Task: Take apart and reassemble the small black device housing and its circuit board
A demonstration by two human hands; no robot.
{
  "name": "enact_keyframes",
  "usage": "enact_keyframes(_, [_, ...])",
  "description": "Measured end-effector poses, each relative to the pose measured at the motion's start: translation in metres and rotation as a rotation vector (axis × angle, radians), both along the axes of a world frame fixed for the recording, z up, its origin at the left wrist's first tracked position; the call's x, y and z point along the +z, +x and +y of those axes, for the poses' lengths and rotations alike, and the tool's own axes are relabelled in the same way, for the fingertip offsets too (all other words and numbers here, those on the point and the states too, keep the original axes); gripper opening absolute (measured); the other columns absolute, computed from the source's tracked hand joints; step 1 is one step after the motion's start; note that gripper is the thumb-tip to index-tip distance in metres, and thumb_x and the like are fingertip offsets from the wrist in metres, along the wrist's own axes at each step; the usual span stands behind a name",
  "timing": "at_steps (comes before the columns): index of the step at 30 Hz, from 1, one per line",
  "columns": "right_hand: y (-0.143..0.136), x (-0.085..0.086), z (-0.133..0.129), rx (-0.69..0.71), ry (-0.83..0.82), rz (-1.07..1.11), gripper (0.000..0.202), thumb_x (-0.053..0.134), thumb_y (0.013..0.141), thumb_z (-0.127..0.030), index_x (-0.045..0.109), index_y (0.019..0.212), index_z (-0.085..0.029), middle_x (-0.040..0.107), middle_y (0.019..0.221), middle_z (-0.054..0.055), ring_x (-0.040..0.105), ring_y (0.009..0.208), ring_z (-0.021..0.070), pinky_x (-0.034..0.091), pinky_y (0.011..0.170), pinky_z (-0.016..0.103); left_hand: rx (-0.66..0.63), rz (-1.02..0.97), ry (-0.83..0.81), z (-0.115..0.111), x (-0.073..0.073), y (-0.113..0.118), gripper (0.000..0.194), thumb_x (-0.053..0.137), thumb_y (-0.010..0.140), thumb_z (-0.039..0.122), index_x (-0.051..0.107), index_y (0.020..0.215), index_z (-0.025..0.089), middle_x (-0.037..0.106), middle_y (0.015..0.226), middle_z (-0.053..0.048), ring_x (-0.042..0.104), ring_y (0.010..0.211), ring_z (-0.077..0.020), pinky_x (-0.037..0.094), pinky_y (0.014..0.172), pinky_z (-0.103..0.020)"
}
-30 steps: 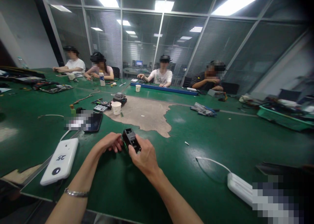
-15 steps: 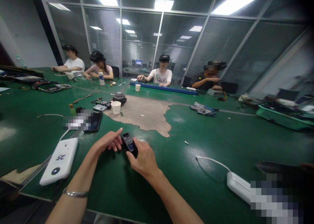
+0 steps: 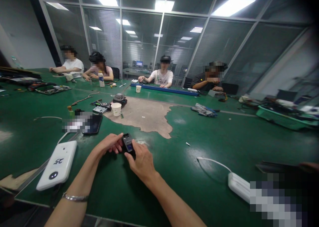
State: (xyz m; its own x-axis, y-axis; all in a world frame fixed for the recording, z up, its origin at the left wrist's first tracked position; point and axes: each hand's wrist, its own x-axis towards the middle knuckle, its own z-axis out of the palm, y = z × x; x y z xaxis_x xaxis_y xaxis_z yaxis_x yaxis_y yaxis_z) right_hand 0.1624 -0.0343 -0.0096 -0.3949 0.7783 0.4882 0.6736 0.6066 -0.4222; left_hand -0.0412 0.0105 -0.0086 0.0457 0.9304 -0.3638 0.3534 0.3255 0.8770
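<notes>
Between my hands, a small black box-shaped device (image 3: pixel 128 142) with a bluish window and a slot at its far end is tilted up over the green table (image 3: pixel 179 193). My right hand (image 3: pixel 142 159) grips its right side, thumb at the near end and fingers along the edge. On the other side my left hand (image 3: pixel 113 143) holds its left edge, thumb near the upper corner and the other fingers curled beneath. The device's underside is hidden. A dark phone (image 3: pixel 92 124) lies beyond my left hand.
A white power bank marked 25 (image 3: pixel 57 165) lies left of my forearm. Ahead are a paper cup (image 3: pixel 116 109), loose electronic parts and a bare brown patch (image 3: pixel 147 114). Gloves (image 3: pixel 203 110), a cabled white block (image 3: pixel 238 185) and a green basket (image 3: pixel 281 116) are rightward. Several people sit opposite.
My left hand has closed in on the device's left edge, where a gap showed before. The device has shifted slightly left, still in my right hand. The whole view has moved a little.
</notes>
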Motion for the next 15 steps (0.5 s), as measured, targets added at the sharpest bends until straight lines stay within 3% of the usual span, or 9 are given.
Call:
enact_keyframes(6, [0.007,0.014,0.005,-0.022,-0.016,0.174,0.049,0.056,0.083,-0.036,0.050,0.127,-0.015,0.063,0.111,0.010,0.058,0.093,0.0219,0.045,0.085,0.034,0.010,-0.027,-0.005,0.000,-0.001,-0.002,0.076,0.030,0.069,0.081,0.060,0.078,0.011,0.069,0.066,-0.013,0.059,0.045,-0.0155,0.024,0.040,-0.021])
enact_keyframes(10, [0.019,0.025,0.014,-0.122,-0.057,0.302,0.050,0.052,0.084,-0.039,0.048,0.129,-0.018,0.064,0.108,0.008,0.060,0.088,0.0201,0.047,0.079,0.031,0.000,-0.019,-0.028,0.000,0.001,0.000,0.077,0.029,0.070,0.081,0.061,0.076,0.011,0.069,0.068,-0.014,0.059,0.045,-0.0148,0.023,0.041,-0.022])
enact_keyframes(15, [0.032,0.023,0.023,-0.274,-0.095,0.189,0.049,0.054,0.081,-0.038,0.049,0.126,-0.020,0.065,0.103,0.007,0.060,0.090,0.0214,0.044,0.078,0.030,-0.001,0.001,-0.053,0.001,0.003,0.002,0.072,0.033,0.072,0.078,0.060,0.075,0.011,0.070,0.068,-0.014,0.058,0.045,-0.0138,0.024,0.041,-0.022])
